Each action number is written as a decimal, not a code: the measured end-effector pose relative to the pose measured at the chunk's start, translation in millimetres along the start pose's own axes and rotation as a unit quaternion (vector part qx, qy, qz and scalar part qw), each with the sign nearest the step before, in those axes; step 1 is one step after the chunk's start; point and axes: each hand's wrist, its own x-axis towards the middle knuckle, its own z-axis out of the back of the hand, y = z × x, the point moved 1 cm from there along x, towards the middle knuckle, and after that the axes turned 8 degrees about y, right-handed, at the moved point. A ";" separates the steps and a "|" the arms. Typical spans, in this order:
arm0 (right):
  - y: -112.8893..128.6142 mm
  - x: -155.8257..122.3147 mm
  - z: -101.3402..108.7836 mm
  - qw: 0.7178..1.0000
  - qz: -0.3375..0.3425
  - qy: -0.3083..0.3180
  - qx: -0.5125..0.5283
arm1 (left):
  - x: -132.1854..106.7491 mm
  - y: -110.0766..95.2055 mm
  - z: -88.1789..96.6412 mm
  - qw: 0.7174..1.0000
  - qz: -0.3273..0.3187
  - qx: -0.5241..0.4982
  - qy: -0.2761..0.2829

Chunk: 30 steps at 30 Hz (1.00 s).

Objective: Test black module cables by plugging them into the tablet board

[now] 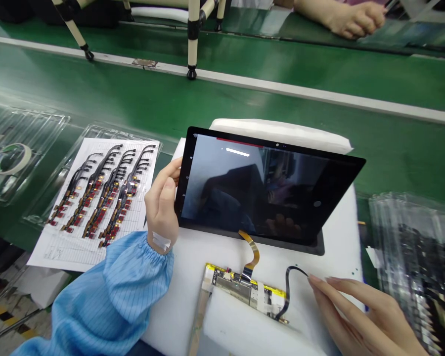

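My left hand (162, 207) grips the left edge of a tablet screen (259, 193), which stands tilted with its glass towards me. The screen is lit dimly, with a camera preview and reflections on it. An orange flex cable (254, 252) runs from under the screen to a circuit board (241, 289) below. My right hand (359, 311) pinches the free end of a thin black flex cable (288, 282) between thumb and forefinger. The cable's other end reaches the board's right end. White foam (252, 321) covers the lower part of the board.
Left, several dark flex cables (111, 198) lie on a printed sheet (66, 249). A tape roll (11, 158) sits in a clear tray (40, 121). Clear trays with dark parts (404, 247) stand right. Beyond a white rail (282, 89) are rack legs (193, 44) and another person's hand (358, 20).
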 end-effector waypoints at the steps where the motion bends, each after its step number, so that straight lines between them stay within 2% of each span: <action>1: 0.0 0.1 0.1 1.000 0.010 0.005 0.001 | 0.0 0.1 0.2 1.000 -0.001 0.001 -0.001; 8: 0.0 -0.3 -0.4 1.000 -0.009 -0.006 0.001 | -0.3 0.8 0.3 1.000 0.000 0.009 -0.012; 12: 2.5 2.0 -1.2 1.000 0.012 -0.001 -0.003 | -1.3 0.8 -0.3 1.000 0.011 0.008 -0.019; 16: 9.0 3.3 -6.9 0.995 -0.065 -0.079 0.013 | -1.8 1.8 0.1 0.999 0.023 0.017 -0.021; 18: 11.8 2.9 -10.2 0.992 -0.077 -0.101 0.022 | -1.6 2.5 0.6 0.999 0.023 0.025 -0.022; 23: 12.1 4.2 -9.0 0.991 -0.066 -0.118 0.019 | -1.1 4.3 1.4 0.999 0.030 0.022 -0.037; 30: 10.8 8.4 0.6 0.995 -0.042 -0.092 0.022 | 0.4 9.7 3.9 0.998 0.042 0.014 -0.040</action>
